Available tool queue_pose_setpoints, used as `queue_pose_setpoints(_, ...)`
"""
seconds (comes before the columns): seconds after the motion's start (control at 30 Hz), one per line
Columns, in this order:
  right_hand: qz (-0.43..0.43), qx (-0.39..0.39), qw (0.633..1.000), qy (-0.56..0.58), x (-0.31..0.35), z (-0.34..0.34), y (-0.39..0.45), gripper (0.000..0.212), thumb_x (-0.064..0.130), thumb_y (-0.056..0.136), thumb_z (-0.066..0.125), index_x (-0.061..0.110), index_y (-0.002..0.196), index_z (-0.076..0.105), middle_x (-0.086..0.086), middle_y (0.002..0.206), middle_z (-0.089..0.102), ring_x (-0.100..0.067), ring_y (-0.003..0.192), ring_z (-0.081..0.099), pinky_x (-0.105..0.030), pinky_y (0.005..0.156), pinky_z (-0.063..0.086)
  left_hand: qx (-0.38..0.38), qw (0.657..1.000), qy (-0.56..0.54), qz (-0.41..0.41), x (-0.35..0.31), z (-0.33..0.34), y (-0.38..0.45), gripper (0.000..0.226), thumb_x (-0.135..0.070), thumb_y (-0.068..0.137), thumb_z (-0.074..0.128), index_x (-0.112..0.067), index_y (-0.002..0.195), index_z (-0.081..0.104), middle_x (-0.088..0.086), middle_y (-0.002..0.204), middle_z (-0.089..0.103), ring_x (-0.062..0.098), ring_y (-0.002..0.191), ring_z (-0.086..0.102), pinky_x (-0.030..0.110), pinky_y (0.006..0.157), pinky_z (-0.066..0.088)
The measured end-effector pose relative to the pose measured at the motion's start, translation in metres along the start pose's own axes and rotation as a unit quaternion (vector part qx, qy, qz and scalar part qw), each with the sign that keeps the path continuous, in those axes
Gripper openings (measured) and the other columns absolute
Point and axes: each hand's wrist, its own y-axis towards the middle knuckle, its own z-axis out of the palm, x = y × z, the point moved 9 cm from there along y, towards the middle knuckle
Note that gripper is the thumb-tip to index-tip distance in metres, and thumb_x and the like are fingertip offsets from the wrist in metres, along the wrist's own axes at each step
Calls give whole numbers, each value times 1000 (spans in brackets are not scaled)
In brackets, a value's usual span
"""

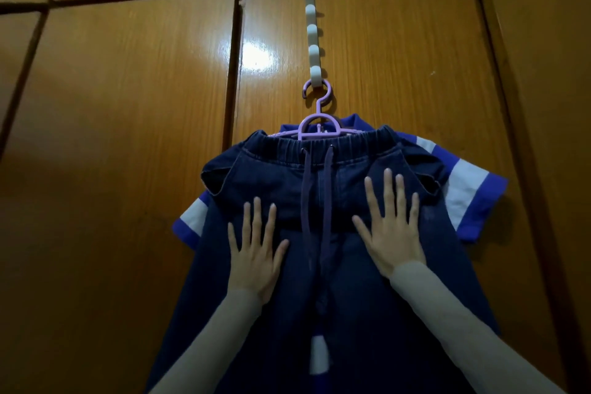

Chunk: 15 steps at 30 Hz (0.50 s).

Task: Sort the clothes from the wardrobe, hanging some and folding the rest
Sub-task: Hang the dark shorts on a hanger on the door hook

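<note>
Against the glossy wooden wardrobe door (128,137), which filled the whole view, a pair of dark denim trousers (351,313) hung flat, their long axis running from twelve o'clock at the elastic waistband down to six o'clock, where the legs left the picture. Behind them lay a blue and white striped shirt (470,195), its sleeves showing at about three and nine o'clock of the trousers' hips and a sliver of it visible between the legs near the bottom edge. Both garments appeared to share one lilac plastic hanger (316,125), caught at twelve o'clock on the lowest peg of a pale vertical hook strip (313,41) fixed to the door. The left hand (256,253) pressed flat on the denim at roughly eight o'clock from the drawstring's midpoint, fingers straight and slightly spread, gripping nothing. The right hand (391,230) lay the same way at about three o'clock of the cord, a little higher up the cloth and so nearer the waistband and hanger. The purple drawstring (316,201) dangled between them, touching neither. Judging from this, the step in hand was smoothing the hung trousers, and any stroke would follow the long axis, toward six o'clock, with both palms already on the fabric.
</note>
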Motion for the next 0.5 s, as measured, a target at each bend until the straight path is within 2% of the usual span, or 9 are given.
queue_pose_setpoints(0.17, -45, 55, 997, -31, 3, 20, -56, 66, 51, 97, -2, 12, 148, 13, -18, 154, 16, -31, 142, 16, -50, 112, 10, 49, 997, 57, 29, 4, 11, -52, 58, -46, 100, 3, -20, 150, 16, 9, 156, 17, 27, 141, 18, 53, 110, 10)
queue_pose_setpoints(0.23, -61, 37, 997, -23, 6, 10, -65, 60, 47, 96, 15, 13, 144, 26, -19, 151, 26, -30, 137, 26, -49, 109, 16, 45, 997, 60, 34, 6, -3, -54, 55, -44, 99, 14, -20, 146, 27, 11, 149, 29, 25, 134, 29, 56, 107, 25)
queue_pose_setpoints(0.27, -64, 16, 998, -13, 8, 0, -64, 55, 42, 93, 32, 14, 139, 37, -18, 147, 35, -29, 130, 35, -48, 105, 21, 39, 998, 49, 19, 9, -14, -50, 53, -42, 96, 23, -19, 141, 33, 11, 143, 36, 25, 128, 34, 56, 101, 35)
queue_pose_setpoints(0.33, -49, -31, 998, 24, 8, -25, -57, 46, 23, 75, 66, 13, 120, 57, -15, 128, 55, -28, 109, 54, -43, 92, 29, -3, 998, 6, -59, 22, -42, -41, 47, -35, 93, 35, -16, 135, 40, 14, 136, 42, 28, 122, 38, 53, 92, 44)
queue_pose_setpoints(0.37, -36, -49, 997, 43, 10, -37, -52, 45, 14, 67, 73, 13, 111, 62, -12, 118, 60, -28, 100, 58, -40, 87, 30, -28, 993, -25, -114, 32, -55, -37, 43, -30, 95, 39, -14, 135, 39, 15, 137, 41, 30, 123, 38, 51, 93, 42)
queue_pose_setpoints(0.43, -23, -91, 993, 70, 18, -64, -39, 36, 8, 66, 70, 13, 101, 62, -7, 102, 61, -26, 88, 57, -36, 80, 29, -41, 968, -91, -232, 53, -72, -29, 44, -26, 99, 41, -11, 139, 33, 15, 141, 33, 32, 127, 33, 48, 98, 34)
queue_pose_setpoints(0.5, -27, -119, 988, 94, 33, -86, -20, 23, 10, 72, 56, 14, 95, 59, -4, 92, 57, -24, 81, 54, -34, 77, 28, -44, 944, -133, -297, 69, -82, -20, 46, -27, 100, 38, -9, 141, 30, 15, 140, 34, 31, 127, 31, 46, 99, 33)
